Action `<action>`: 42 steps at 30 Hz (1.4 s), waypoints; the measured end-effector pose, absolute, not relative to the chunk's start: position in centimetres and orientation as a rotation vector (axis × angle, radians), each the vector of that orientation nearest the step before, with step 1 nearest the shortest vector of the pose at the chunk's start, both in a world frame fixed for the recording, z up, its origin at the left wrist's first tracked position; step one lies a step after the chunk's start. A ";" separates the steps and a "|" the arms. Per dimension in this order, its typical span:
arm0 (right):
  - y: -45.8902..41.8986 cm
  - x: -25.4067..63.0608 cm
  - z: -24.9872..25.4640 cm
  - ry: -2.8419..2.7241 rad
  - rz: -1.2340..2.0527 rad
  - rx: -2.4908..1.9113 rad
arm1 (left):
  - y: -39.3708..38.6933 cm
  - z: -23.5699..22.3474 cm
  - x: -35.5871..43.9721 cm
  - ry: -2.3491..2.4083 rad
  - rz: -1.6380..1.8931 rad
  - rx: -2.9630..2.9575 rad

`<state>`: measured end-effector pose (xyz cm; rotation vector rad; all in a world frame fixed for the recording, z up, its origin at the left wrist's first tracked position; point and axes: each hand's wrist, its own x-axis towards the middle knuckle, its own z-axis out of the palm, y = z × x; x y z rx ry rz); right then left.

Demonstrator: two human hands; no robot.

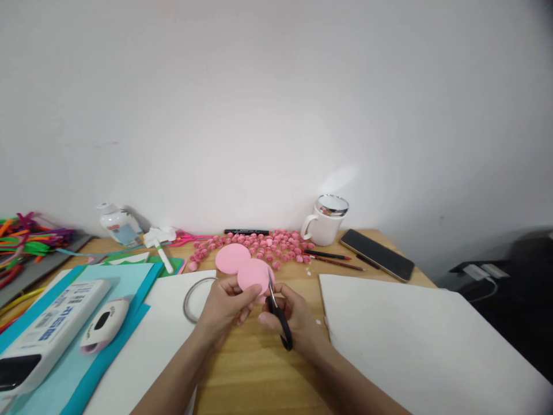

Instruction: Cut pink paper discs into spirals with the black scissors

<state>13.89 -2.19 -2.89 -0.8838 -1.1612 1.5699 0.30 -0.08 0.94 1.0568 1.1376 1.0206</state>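
Note:
My left hand [227, 302] pinches a round piece of pink paper [252, 275] near its lower left edge, thumb on top. Closed around the black handles of a pair of scissors [280, 320] is my right hand [296, 317]. The metal blades point up and away from me and lie at the right edge of the pink paper. Whether the blades are cutting into it I cannot tell. Another pink paper circle [233, 258] lies just behind, partly covered. Beyond it, many small rolled pink paper flowers [280, 245] are spread over the wooden table [246, 369].
White sheets lie at the left and right [389, 323]. Behind stand a white mug [326, 222] and a bottle [118, 223]; a phone [378, 253] and pencils [337, 262] lie nearby. A metal ring [186, 305], white box [54, 334] and coloured pipe cleaners [30, 245] are on the left.

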 end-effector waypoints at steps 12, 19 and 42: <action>-2.2 13.9 -3.1 -1.204 1.575 -0.951 | 0.0 0.8 0.1 1.129 1.017 1.096; -2.3 13.9 -2.8 -1.197 1.567 -1.002 | 0.0 0.9 0.1 1.123 1.055 1.091; -2.2 13.9 -3.2 -1.186 1.582 -0.931 | 0.0 0.9 0.2 1.142 1.044 1.080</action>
